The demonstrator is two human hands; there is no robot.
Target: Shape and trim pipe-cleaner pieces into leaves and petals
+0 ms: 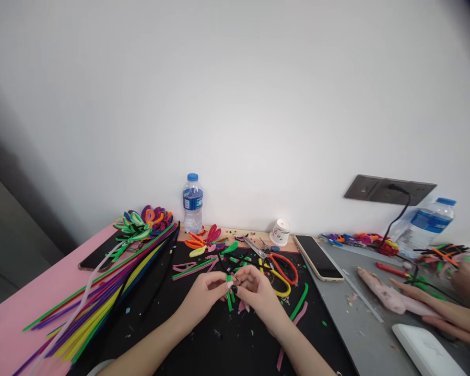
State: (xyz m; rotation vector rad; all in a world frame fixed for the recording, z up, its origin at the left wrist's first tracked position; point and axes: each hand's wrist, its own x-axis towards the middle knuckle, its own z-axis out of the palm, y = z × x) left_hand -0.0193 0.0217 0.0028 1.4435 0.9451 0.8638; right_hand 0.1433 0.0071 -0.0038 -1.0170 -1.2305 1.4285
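Over the black work mat (188, 344), my left hand (207, 296) pinches a small bundle of green pipe cleaners (230, 300) between thumb and fingers. Facing it, my right hand (258, 293) has its fingers curled in at the same bundle, where dark strands show at the fingertips. A small round black piece sits between the two hands; its kind is unclear. Just beyond the hands lie scissors (285, 271) with orange and yellow handles, and loose pink and green pipe cleaners (196, 269). Looped pipe-cleaner petals (209, 241) rest behind them.
Long pipe cleaners (102, 292) and a dark phone (102, 253) lie left. A water bottle (192, 206), paper cup (279, 233) and phone (319, 258) stand or lie along the back. At right, another person's hands (446, 308) work near a white device (426, 350).
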